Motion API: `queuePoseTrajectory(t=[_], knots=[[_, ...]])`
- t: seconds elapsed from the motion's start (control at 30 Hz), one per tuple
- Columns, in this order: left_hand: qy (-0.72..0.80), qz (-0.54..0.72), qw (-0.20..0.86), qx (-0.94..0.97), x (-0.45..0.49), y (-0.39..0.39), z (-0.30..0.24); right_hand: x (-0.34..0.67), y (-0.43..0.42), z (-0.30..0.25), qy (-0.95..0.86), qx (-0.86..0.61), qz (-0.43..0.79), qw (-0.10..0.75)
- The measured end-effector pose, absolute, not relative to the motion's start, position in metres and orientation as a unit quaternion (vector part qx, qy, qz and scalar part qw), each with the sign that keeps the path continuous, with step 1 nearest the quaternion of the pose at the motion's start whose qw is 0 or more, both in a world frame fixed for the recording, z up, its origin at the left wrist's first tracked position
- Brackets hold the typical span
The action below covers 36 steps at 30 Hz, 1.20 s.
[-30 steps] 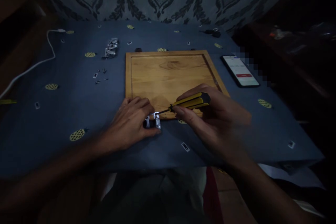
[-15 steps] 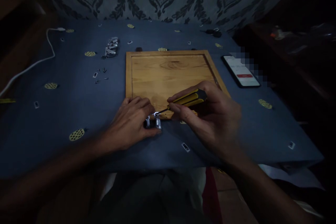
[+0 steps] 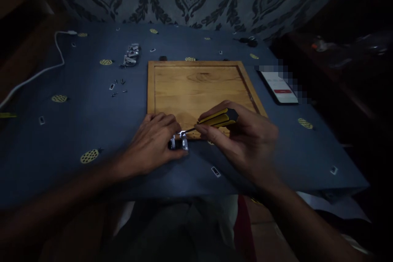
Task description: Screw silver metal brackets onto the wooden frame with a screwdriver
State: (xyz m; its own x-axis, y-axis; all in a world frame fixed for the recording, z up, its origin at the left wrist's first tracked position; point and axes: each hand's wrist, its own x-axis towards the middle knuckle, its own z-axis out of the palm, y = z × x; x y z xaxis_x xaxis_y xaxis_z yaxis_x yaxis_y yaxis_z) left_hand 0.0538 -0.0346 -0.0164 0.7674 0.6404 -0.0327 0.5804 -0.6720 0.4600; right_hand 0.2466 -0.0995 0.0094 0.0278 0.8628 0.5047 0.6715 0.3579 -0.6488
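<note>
My left hand (image 3: 152, 147) is curled over a small shiny metal piece (image 3: 183, 142) at the near edge of a wooden board (image 3: 196, 86), pinning it against the blue cloth. My right hand (image 3: 245, 139) grips a yellow and black screwdriver (image 3: 216, 118), whose thin tip touches the top of the metal piece. The piece is partly hidden under my left fingers.
A pile of metal parts (image 3: 130, 55) and loose screws (image 3: 118, 89) lie at the back left. A lit phone (image 3: 281, 89) rests right of the board. A white cable (image 3: 37, 71) runs along the left. Dark keys (image 3: 249, 41) sit at the back. The table edge (image 3: 215, 192) is near me.
The screwdriver handle has turned a little in my right hand, which has shifted slightly left. My left hand and the metal piece have stayed put.
</note>
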Motion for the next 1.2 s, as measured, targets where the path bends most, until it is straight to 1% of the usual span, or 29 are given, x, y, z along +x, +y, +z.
queuePoseTrajectory(t=[0.1, 0.2, 0.27, 0.47, 0.7, 0.9, 1.07, 1.2], knots=[[0.334, 0.071, 0.228, 0.912, 0.0537, -0.0347, -0.0173, 0.2453, -0.1014, 0.0072, -0.658, -0.557, 0.137, 0.488], [0.333, 0.074, 0.229, 0.912, 0.0536, -0.0348, -0.0179, 0.2466, -0.1041, 0.0071, -0.592, -0.549, 0.173, 0.564], [0.332, 0.079, 0.227, 0.912, 0.0534, -0.035, -0.0185, 0.2482, -0.1052, 0.0068, -0.575, -0.547, 0.188, 0.579], [0.329, 0.087, 0.219, 0.915, 0.0522, -0.0355, -0.0202, 0.2497, -0.1059, 0.0011, -0.609, -0.58, 0.149, 0.521], [0.331, 0.082, 0.224, 0.913, 0.0537, -0.0353, -0.0178, 0.2455, -0.1027, 0.0004, -0.617, -0.58, 0.138, 0.513], [0.335, 0.069, 0.228, 0.912, 0.0544, -0.0353, -0.0164, 0.2486, -0.1003, 0.0007, -0.63, -0.585, 0.142, 0.491], [0.337, 0.067, 0.226, 0.912, 0.0544, -0.0361, -0.0152, 0.249, -0.1021, -0.0007, -0.652, -0.579, 0.112, 0.475], [0.339, 0.059, 0.234, 0.909, 0.0526, -0.0357, -0.0133, 0.2492, -0.1032, -0.0012, -0.659, -0.572, 0.098, 0.478]])
